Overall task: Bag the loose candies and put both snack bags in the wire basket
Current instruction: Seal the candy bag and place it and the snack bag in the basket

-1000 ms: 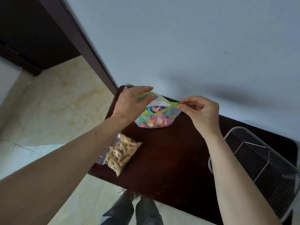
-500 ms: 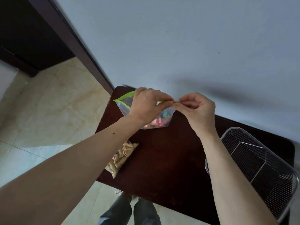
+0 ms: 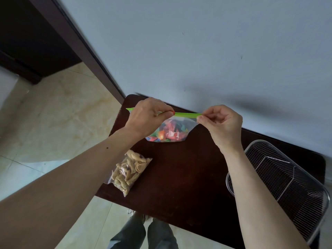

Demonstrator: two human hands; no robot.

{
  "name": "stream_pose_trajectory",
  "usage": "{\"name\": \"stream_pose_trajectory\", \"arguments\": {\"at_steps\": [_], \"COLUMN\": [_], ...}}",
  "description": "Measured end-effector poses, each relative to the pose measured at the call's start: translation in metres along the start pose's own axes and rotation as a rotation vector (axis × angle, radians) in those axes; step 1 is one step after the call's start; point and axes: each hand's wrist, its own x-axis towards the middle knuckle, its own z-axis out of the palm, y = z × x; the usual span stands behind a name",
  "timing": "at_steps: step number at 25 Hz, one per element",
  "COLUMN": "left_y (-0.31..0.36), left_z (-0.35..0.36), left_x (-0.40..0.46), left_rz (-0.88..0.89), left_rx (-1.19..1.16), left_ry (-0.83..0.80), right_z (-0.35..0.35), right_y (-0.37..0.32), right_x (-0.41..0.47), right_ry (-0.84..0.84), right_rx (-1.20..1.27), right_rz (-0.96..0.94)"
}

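A clear zip bag of colourful candies with a green seal strip hangs above the dark table. My left hand pinches the strip near its middle, at a small red slider. My right hand pinches the strip's right end. The strip looks flat and pressed together between my hands. A second clear bag of tan crunchy snacks lies flat near the table's left front edge. The wire basket stands empty at the table's right end.
The dark wooden table stands against a pale wall. Tiled floor lies to the left and in front. My legs show below the table's front edge. A dark door frame runs diagonally at the upper left.
My left hand has slid left along the green strip, away from my right hand. The bag's top has gone from gaping to flat. The camera view shifted slightly.
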Motion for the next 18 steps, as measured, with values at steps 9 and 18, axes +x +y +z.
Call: {"name": "stream_pose_trajectory", "arguments": {"at_steps": [9, 18], "left_y": [-0.028, -0.031], "left_z": [-0.005, -0.006], "left_x": [-0.009, -0.012], "left_rz": [-0.083, -0.050], "left_rx": [-0.057, -0.030], "left_ry": [0.044, 0.027], "right_z": [0.014, 0.033], "right_y": [0.000, 0.001], "right_x": [-0.004, 0.000], "right_ry": [-0.146, -0.213], "right_rx": [-0.106, -0.111], "right_rz": [-0.052, -0.091]}}
